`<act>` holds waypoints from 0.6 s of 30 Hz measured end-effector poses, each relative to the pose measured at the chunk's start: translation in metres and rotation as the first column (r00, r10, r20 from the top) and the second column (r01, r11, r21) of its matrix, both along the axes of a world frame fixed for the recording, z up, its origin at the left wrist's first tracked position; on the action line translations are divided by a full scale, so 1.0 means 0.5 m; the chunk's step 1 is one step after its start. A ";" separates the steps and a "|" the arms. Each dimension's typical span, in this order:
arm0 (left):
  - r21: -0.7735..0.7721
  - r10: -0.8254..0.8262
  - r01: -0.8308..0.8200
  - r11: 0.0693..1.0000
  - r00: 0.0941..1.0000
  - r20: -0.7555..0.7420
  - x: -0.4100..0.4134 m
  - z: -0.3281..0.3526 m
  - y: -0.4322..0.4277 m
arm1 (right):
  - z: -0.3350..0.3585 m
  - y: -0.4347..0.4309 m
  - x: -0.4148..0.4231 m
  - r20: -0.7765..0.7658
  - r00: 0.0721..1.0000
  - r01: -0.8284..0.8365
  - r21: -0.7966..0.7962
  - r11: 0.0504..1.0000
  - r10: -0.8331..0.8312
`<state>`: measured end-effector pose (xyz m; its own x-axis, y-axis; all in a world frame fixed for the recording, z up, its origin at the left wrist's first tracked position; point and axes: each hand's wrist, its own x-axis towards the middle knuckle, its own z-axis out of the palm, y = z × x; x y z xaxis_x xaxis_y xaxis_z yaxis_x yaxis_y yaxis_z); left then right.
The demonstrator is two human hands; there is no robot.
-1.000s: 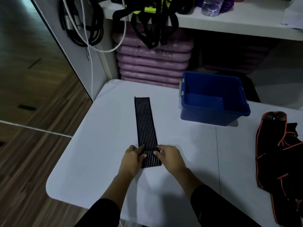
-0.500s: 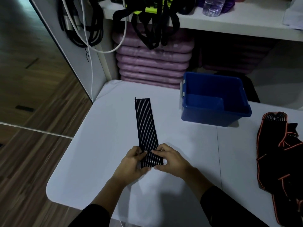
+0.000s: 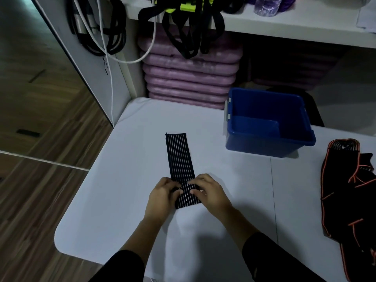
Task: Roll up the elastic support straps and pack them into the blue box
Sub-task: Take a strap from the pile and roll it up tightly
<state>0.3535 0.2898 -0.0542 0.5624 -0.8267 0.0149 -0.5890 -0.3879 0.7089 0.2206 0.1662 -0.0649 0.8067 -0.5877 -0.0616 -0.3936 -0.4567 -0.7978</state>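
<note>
Our left hand (image 3: 162,195) and right hand (image 3: 209,193) curl their fingers (image 3: 195,191) over the near end of the striped strap (image 3: 179,155), pinching it flat on the table (image 3: 122,180). It looks light, soft and springy. We judge the short edge the best grip, rolled tightly toward the blue box (image 3: 260,147).

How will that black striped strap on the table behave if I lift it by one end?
Probably floppy: the striped strap lies flat on the table and folds over at its near end. Likely light, as it looks thin. The fold may spring open if released; left hand and right hand both pinch it.
</note>
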 end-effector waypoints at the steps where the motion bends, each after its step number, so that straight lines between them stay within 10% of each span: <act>1: 0.007 -0.044 0.044 0.999 0.999 -0.002 0.002 -0.003 0.006 | -0.003 -0.004 -0.005 -0.011 1.000 -0.028 0.016 0.999 0.028; 10: 0.101 -0.228 0.230 0.968 0.973 -0.025 0.030 -0.004 0.021 | 0.025 -0.043 -0.013 -0.141 0.949 -0.280 0.032 0.960 0.281; 18: 0.117 0.067 -0.039 0.992 0.967 -0.245 0.057 0.025 -0.031 | 0.052 -0.044 0.047 -0.092 0.995 0.061 0.144 0.988 -0.048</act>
<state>0.3819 0.2741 -0.0415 0.5802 -0.7840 -0.2205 -0.3761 -0.4981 0.7813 0.2442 0.1441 -0.0391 0.7614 -0.6101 -0.2194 -0.4862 -0.3133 -0.8158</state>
